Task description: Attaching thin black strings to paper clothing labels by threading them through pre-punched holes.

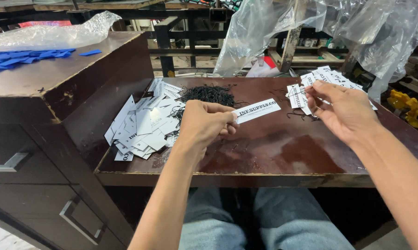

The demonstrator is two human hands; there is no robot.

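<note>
My left hand (pixel 204 124) is curled tight around the near end of a long white paper tag (pixel 257 110) with dark print, thumb and fingers pinching it so the strip juts out to the right, level above the tabletop. My right hand (pixel 345 111) hovers just beyond the tag's free end, fingers half bent and drawn together at the tips; they seem to pinch a thin black string (pixel 306 113), though it is too fine for me to be sure, so I cannot tell whether that hand truly grips anything. As I read it, I am at the stringing step, one tag held ready and the thread being brought to it. The next move would call for steady alignment of the thread's end with the tag's end, and a firm pinch on the left so the strip does not twist. Just behind my right hand lies a small stack of printed tags (pixel 296 96), with more spread toward the far right edge (pixel 332 76). Between the hands and further back sits a tangled heap of black strings (pixel 208 94). To the left of that a loose pile of white tags (pixel 142 125) lies against the side of a dark cabinet (pixel 56 120), whose top carries blue paper pieces (pixel 19 59) and crumpled clear plastic (pixel 51 32). All of it rests on a worn dark brown table (pixel 283 157), and clear plastic bags (pixel 283 28) hang behind.
</note>
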